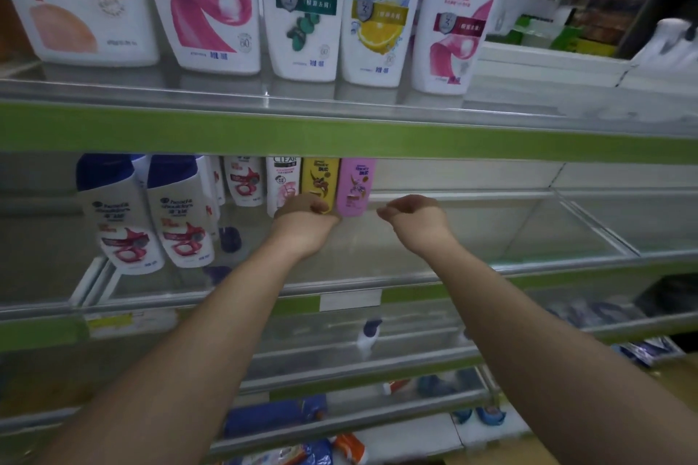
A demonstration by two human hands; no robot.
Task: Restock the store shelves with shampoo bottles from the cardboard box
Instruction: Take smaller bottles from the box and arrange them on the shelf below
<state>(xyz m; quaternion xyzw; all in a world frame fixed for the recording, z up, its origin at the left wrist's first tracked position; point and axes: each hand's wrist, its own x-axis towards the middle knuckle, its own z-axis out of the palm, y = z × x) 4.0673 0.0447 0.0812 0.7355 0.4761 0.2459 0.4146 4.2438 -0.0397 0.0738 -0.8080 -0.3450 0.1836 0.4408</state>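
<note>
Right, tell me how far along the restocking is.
Done: a row on the middle shelf ends with the purple bottle. In hand: the left hand grips the yellow bottle; the right hand holds nothing. Left: its right side is bare; box unseen.

Top shelf, metal with a green front strip, carries five big white bottles in a row: peach-label bottle, pink-swirl bottle, green-leaf bottle, lemon bottle, second pink bottle at the right end, nearest the edge. Middle shelf, same build, is split by low dividers. Front left stand two blue-capped white bottles, with more like them behind. Further back, Clear bottle, yellow bottle and lilac bottle stand side by side. Lower shelf holds one small blue-capped bottle. Bottom shelves hold blue packets, blurred.
</note>
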